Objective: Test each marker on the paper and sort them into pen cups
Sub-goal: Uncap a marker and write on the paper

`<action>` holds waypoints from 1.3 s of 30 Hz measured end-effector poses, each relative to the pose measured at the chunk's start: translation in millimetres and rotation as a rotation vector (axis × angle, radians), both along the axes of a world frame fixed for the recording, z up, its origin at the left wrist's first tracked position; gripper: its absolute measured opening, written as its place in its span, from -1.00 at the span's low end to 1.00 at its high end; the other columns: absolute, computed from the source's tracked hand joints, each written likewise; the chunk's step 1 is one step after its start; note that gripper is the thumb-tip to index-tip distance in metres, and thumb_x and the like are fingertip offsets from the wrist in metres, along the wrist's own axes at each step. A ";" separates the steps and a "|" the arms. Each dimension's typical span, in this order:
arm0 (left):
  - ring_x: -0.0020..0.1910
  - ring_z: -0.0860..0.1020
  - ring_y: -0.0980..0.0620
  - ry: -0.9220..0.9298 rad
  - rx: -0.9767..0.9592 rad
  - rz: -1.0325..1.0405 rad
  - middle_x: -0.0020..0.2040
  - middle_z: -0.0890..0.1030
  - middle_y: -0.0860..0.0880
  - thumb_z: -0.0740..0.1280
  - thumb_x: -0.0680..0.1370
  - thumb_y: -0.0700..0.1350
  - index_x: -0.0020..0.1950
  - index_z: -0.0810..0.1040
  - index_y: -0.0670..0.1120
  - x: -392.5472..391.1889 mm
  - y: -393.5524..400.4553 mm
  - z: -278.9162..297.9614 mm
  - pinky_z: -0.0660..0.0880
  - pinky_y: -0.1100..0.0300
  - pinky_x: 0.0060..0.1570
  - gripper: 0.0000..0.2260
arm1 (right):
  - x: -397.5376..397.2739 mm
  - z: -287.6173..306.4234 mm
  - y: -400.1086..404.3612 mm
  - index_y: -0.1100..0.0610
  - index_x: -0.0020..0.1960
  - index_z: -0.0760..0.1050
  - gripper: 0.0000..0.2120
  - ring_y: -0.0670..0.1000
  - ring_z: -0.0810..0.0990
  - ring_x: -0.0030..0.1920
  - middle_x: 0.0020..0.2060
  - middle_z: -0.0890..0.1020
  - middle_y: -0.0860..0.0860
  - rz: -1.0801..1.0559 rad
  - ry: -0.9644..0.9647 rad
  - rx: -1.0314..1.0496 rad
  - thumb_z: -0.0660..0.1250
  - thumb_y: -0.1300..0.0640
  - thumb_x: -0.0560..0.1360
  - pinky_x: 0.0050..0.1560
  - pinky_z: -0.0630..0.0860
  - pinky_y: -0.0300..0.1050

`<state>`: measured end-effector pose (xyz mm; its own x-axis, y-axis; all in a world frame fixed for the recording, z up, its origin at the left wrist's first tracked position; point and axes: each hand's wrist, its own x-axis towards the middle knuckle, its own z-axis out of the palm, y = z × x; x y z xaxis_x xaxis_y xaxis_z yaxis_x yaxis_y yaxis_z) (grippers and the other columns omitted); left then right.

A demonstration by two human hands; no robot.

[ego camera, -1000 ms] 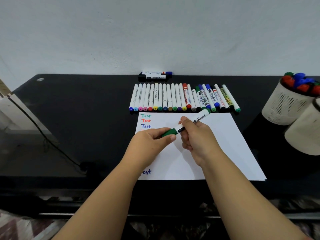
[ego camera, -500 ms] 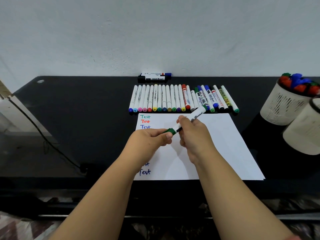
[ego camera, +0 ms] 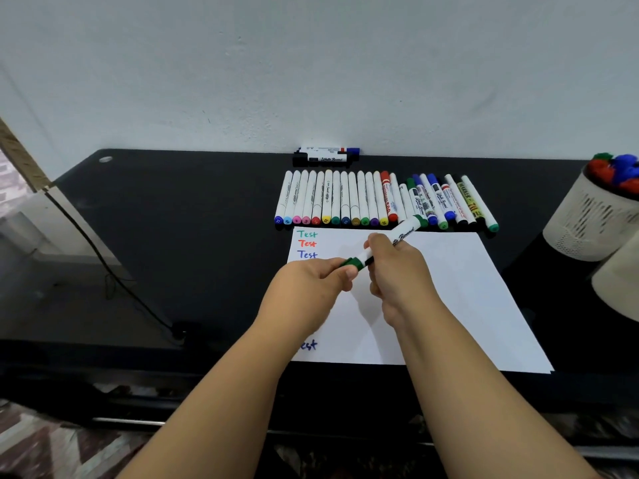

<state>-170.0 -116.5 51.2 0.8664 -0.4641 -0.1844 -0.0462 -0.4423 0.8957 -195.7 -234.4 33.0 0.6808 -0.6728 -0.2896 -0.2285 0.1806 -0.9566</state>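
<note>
The right hand grips the green marker over the paper, pointing to 2 o'clock. The left hand pinches its cap, likely to pull it off.

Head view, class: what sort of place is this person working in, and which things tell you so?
Probably a home or office desk set against a wall: a glossy black desk, a plain white wall right behind it, and a cable running down at its left side.
</note>
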 end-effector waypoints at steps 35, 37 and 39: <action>-0.12 0.61 0.21 0.173 -0.138 0.128 -0.23 0.68 0.12 0.35 0.53 -0.04 -0.14 0.60 0.11 27.0 30.3 1.0 0.46 0.33 -0.09 -0.92 | 43.0 16.1 -25.5 0.13 -0.13 0.39 -0.87 -0.10 0.16 -0.53 -0.54 0.31 -0.05 0.114 -0.076 0.046 0.22 0.10 0.57 -0.52 0.12 -0.24; -0.15 0.59 0.29 0.132 -0.136 0.137 -0.22 0.67 0.15 0.34 0.53 -0.01 -0.16 0.58 0.15 29.5 28.8 0.7 0.42 0.38 -0.17 -0.92 | 43.2 16.6 -28.7 0.12 -0.16 0.40 -0.81 -0.09 0.22 -0.49 -0.48 0.37 -0.02 0.076 -0.107 0.052 0.26 0.05 0.57 -0.52 0.19 -0.26; -0.15 0.56 0.34 0.104 -0.138 0.154 -0.21 0.66 0.18 0.33 0.53 0.02 -0.17 0.56 0.18 33.1 28.2 0.7 0.35 0.40 -0.24 -0.91 | 44.1 15.7 -31.6 0.10 -0.18 0.41 -0.80 -0.09 0.29 -0.47 -0.43 0.43 0.00 0.037 -0.121 -0.001 0.31 0.03 0.55 -0.48 0.26 -0.25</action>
<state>-136.9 -88.3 51.9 0.9084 -0.3553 -0.2202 0.1078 -0.3097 0.9447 -151.6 -266.0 48.7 0.7352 -0.6468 -0.2027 -0.1175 0.1729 -0.9779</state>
